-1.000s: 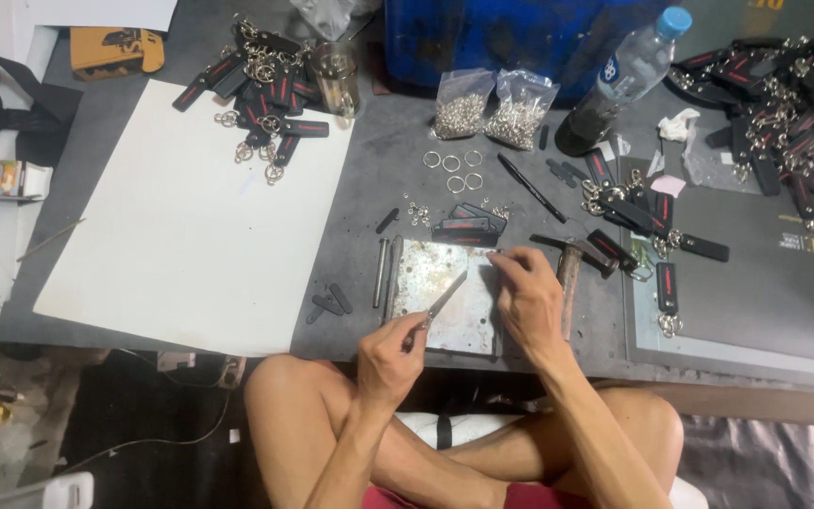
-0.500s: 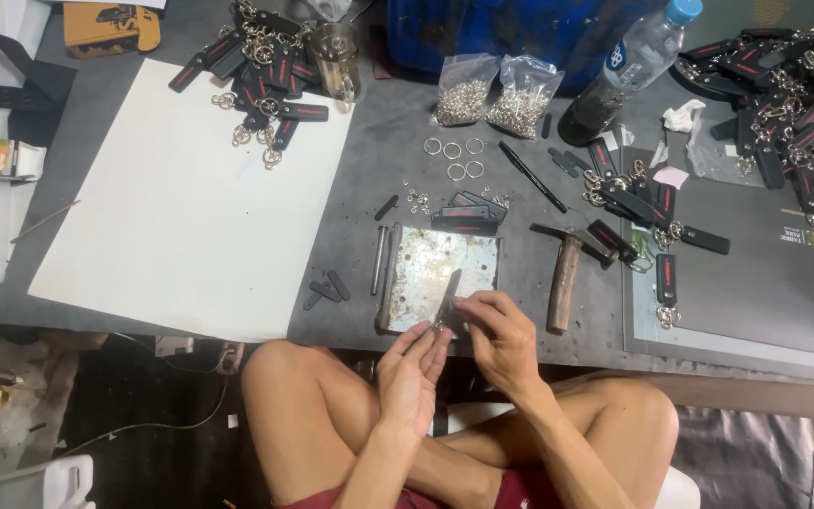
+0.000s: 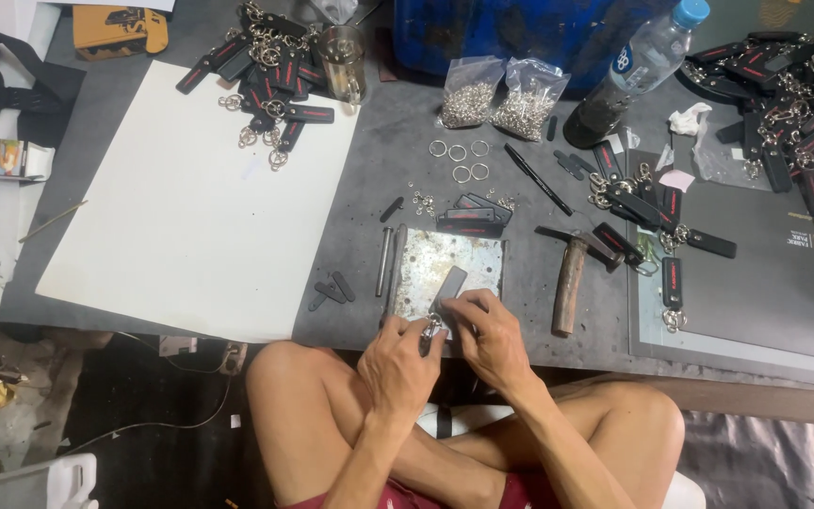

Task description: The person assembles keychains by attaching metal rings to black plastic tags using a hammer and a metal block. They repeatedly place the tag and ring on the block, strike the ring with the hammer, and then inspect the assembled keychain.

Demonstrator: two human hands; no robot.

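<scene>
Both hands (image 3: 445,344) have drawn together on the strap (image 3: 445,287); hammer (image 3: 572,278) alongside.

A wooden-handled hammer (image 3: 572,275) is laid beside a large white paperboard sheet (image 3: 181,207); two clear bags of silver rings (image 3: 496,94) and a plastic water bottle (image 3: 638,66) are set behind.

Bare arms, bare legs, dark red shorts

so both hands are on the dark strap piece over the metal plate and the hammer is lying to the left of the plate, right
Not quite. In the head view the hammer lies to the right of the metal plate, not the left. The rest holds: the left hand and right hand are both on the dark strap piece over the plate.
</scene>
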